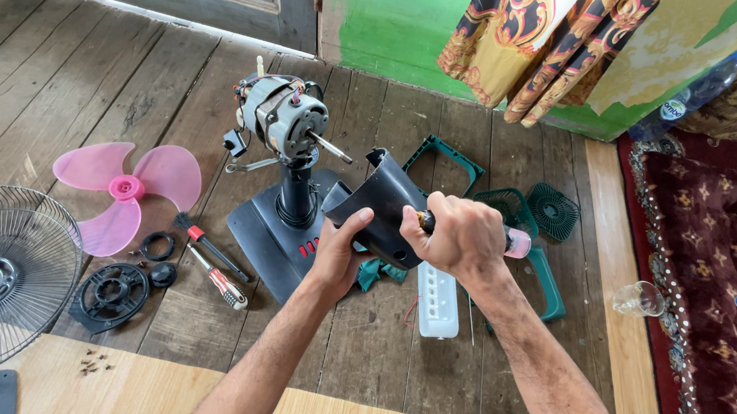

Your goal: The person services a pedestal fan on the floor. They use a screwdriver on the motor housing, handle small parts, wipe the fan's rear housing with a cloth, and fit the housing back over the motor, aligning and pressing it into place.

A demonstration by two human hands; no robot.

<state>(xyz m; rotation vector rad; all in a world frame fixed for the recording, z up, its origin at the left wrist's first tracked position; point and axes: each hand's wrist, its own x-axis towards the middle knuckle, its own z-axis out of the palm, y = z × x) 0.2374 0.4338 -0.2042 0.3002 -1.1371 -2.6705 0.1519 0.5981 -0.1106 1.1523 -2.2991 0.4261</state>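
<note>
Wooden floor w/ fan parts; left hand (337, 252) clamps dark motor cover (384, 211) from below; right hand (460, 236) grips screwdriver (512, 242), shaft pointing left into cover.

I am gripping a dark plastic motor cover (384, 207) from below with my left hand (337, 254), just right of the fan motor (282, 116) on its stand. My right hand (460, 238) is clutching a pink-handled screwdriver (515, 242) (tip hidden) against the cover. Left of the motor, a pink blade (123, 190) is lying.
</note>
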